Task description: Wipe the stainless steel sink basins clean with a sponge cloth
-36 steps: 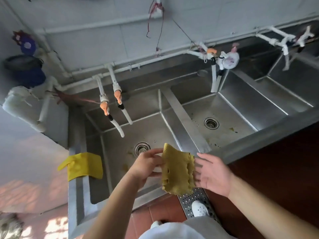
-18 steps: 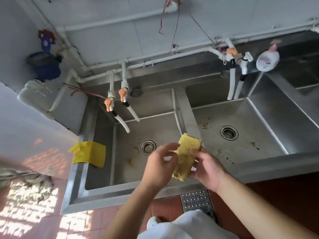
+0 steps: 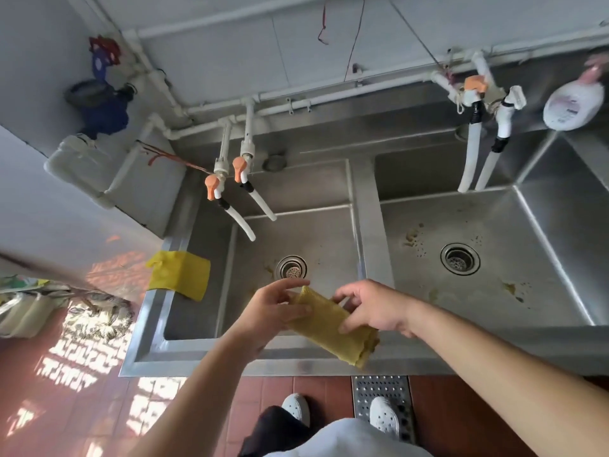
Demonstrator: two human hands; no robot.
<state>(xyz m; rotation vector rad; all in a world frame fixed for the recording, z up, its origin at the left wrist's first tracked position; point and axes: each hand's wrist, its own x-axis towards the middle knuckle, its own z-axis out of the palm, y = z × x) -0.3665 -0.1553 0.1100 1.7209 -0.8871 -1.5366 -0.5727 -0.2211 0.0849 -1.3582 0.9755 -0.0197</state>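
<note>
Head view: the sponge cloth [image 3: 333, 324] is held in the air over the near rim of the left basin [image 3: 316, 239], on the near side of that basin's drain [image 3: 291, 267] and not touching the steel. It is folded or rolled into a long pad that slants from upper left down to lower right. The left hand [image 3: 273, 311] pinches its upper end between thumb and curled fingers. The right hand [image 3: 372, 308] closes over its middle from above, thumb under the near edge, so each grip is pressed onto the cloth and neither is spread.

The cloth looks light and soft, with a coarse woven face; it sags at the free lower end past the right hand, so I judge it floppy, probably damp, and unlikely to slip. It is not fragile. For wiping, a flat palm on the middle of the folded pad with fingers curled over one long edge should serve best; a hold at the loose end would let it unfold.

Both basin floors carry yellow-brown spots: near the left drain, and in the right basin [image 3: 487, 239] left of and nearer than its drain [image 3: 459, 258]. A second yellow cloth [image 3: 179, 273] drapes over the rim left of the left basin
</note>
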